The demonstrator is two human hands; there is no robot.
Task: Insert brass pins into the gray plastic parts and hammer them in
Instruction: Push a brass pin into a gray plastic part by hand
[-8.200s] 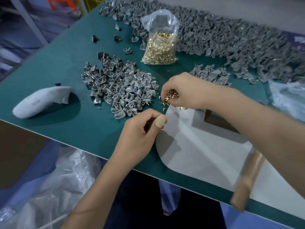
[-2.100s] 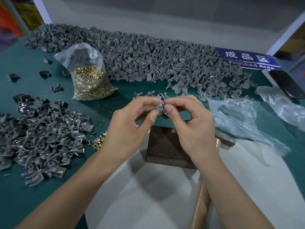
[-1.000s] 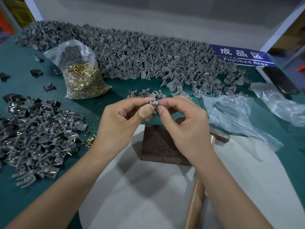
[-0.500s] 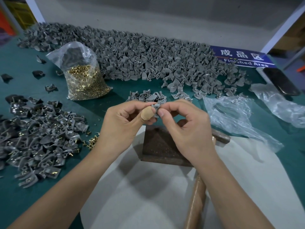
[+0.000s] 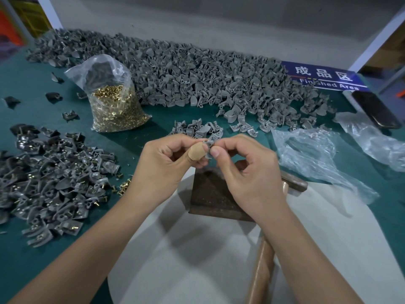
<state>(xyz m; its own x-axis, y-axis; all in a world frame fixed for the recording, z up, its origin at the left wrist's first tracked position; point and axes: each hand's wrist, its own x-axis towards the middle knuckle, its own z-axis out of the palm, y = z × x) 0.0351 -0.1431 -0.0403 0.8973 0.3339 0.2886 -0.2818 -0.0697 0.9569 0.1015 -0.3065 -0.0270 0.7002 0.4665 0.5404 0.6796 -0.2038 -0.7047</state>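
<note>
Both hands meet above the dark block (image 5: 215,194), left hand (image 5: 166,163) and right hand (image 5: 247,170) each with its grip pinching one small gray part (image 5: 209,145), and a pin seated crooked there could slip out or bend under the hammer (image 5: 263,266).

We note a dark teal table surface (image 5: 32,255) under a pale gray mat (image 5: 197,260). The parts in the far heap (image 5: 186,69) are plain mid-gray; those in the left pile (image 5: 50,181) are darker gray with brass-gold flecks. The clear bag (image 5: 114,102) holds shiny gold pins. The block (image 5: 210,194) is dark rusty brown. The hammer handle (image 5: 260,273) is tan. The far right sign (image 5: 324,77) is blue with white lettering. The left hand's thumb (image 5: 198,151) carries a beige wrap.
</note>
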